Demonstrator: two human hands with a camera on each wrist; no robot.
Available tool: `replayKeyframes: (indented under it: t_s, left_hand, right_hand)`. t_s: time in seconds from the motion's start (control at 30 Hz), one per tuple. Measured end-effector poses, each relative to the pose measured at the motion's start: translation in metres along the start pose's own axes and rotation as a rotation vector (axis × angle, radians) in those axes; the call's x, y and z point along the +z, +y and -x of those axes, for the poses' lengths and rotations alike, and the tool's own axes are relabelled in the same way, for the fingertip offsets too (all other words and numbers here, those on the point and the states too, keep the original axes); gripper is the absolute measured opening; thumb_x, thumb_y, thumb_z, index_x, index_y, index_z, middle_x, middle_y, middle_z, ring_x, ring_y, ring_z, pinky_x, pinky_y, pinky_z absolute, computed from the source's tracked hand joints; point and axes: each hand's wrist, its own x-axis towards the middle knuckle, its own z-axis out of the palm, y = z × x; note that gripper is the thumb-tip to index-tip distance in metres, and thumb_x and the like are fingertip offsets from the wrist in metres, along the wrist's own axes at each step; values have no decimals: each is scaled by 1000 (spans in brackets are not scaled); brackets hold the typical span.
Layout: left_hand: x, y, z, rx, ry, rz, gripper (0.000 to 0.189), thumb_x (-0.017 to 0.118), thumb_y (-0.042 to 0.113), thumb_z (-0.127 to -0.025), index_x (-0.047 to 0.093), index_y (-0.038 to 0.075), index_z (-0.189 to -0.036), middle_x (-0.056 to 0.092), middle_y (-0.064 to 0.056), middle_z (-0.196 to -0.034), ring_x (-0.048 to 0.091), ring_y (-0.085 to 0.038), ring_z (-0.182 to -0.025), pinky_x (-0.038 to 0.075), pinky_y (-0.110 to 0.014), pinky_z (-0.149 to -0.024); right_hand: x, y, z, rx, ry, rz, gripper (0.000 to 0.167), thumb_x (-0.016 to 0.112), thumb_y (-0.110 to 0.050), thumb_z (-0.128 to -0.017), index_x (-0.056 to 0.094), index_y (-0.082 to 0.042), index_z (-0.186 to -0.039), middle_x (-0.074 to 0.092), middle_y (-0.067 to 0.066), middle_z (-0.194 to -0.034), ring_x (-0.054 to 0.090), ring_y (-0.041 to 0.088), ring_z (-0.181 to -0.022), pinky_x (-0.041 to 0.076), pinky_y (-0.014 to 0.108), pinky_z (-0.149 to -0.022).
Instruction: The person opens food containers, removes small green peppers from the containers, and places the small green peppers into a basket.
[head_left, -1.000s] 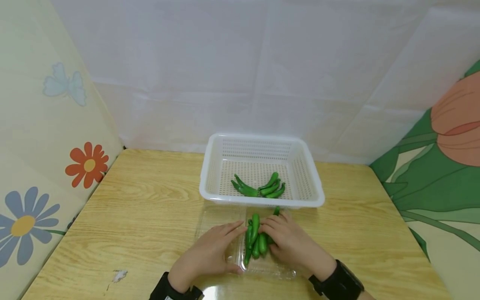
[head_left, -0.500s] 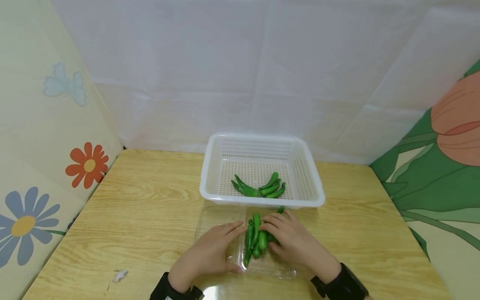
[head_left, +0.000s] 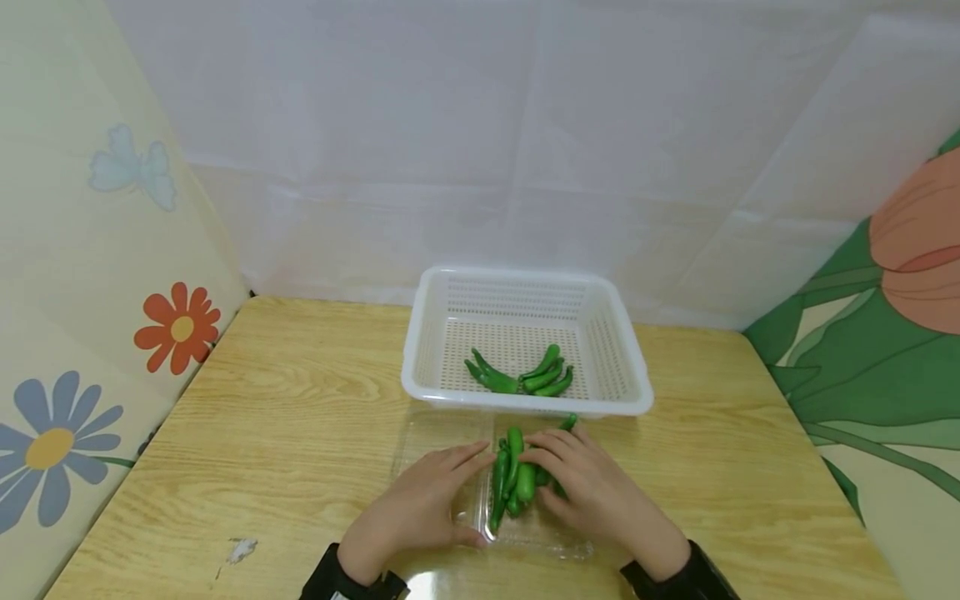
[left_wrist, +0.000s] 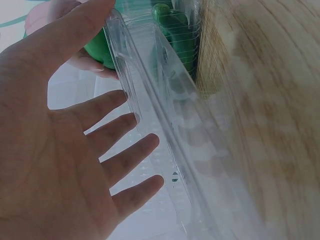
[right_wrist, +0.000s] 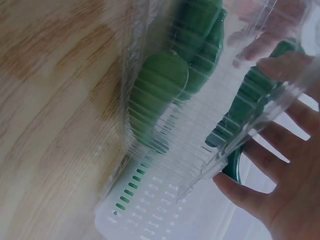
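In the head view, a clear plastic clamshell box (head_left: 543,540) lies unfolded, its lid (head_left: 435,429) to the left. Several green peppers (head_left: 500,492) are in its right half. My right hand (head_left: 592,487) bends over that half, its thumb and fingers around a green pepper (head_left: 570,422) whose end sticks out past the fingers. The right wrist view shows this pepper (right_wrist: 252,92) partly through the clear wall. My left hand (head_left: 423,504) spans the box's hinge side; its thumb reaches the rim, and the fingers (left_wrist: 130,152) are spread and fairly straight in the left wrist view.
A white perforated basket (head_left: 517,296) stands just behind the box, with several green peppers (head_left: 551,379) near its front wall. Beneath is a wood-grain table (head_left: 300,400) with a worn patch at front left. A white sheet hangs behind, and patterned panels flank both sides.
My right hand has shifted slightly to the right, and the pepper end beyond its fingers has moved right with it. The left hand stays in place.
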Motion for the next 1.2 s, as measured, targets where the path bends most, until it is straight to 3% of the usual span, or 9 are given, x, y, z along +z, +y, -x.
replayKeyframes:
  t_s: [0.27, 0.7, 0.97, 1.2]
  left_hand:
    - [0, 0, 0, -8, -5, 3, 99, 82, 54, -72, 39, 15, -153, 37, -4, -157, 41, -25, -138, 35, -46, -114]
    - [0, 1, -1, -2, 9, -1, 99, 83, 53, -71, 40, 14, -152, 38, -6, -156, 42, -26, -137, 35, -47, -114]
    - [1, 1, 0, -3, 9, -9, 101, 83, 54, -71, 39, 15, -152, 38, -5, -156, 42, -27, -137, 35, -47, -113]
    - [0, 2, 0, -8, 1, 3, 100, 83, 53, -71, 39, 15, -153, 37, -5, -157, 41, -26, -138, 35, -47, -114]
  right_hand:
    - [-1, -5, 3, -66, 32, 23, 51, 84, -15, -69, 68, -10, -117, 62, 9, -128, 58, 28, -117, 48, 59, -96]
    - [-5, -10, 6, -94, 67, 55, 52, 80, -18, -70, 67, -11, -120, 61, 9, -131, 58, 30, -118, 45, 64, -97]
    - [-9, -8, 8, -66, 78, 64, 42, 65, -28, -84, 66, -11, -122, 60, 8, -133, 55, 28, -122, 40, 60, -104]
    - [-14, -3, 6, -97, 118, 76, 41, 61, -33, -93, 65, -8, -125, 59, 10, -133, 55, 29, -122, 42, 56, -102]
